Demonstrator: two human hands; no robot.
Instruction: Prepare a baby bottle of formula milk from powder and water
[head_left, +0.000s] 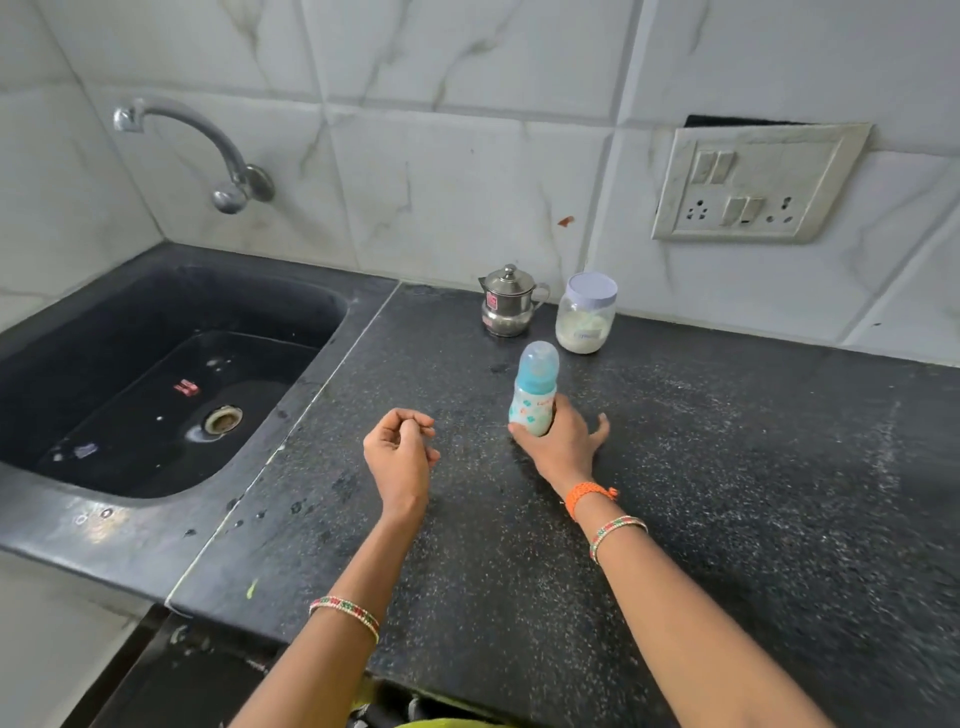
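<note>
A baby bottle (534, 389) with a blue collar and a clear cap stands upright on the dark speckled counter (727, 467). My right hand (563, 447) grips its lower body from behind and the right. My left hand (402, 449) hovers over the counter to the bottle's left, fingers curled in, holding nothing. Behind the bottle stands a clear jar (586, 314) with a pale lid and white powder in its bottom. A small lidded steel pot (508, 301) stands left of the jar, near the wall.
A black sink (171, 364) with a drain and a little water lies at the left, under a wall tap (208, 150). A switch and socket plate (753, 182) is on the tiled wall at the right. The counter's front edge runs below my forearms.
</note>
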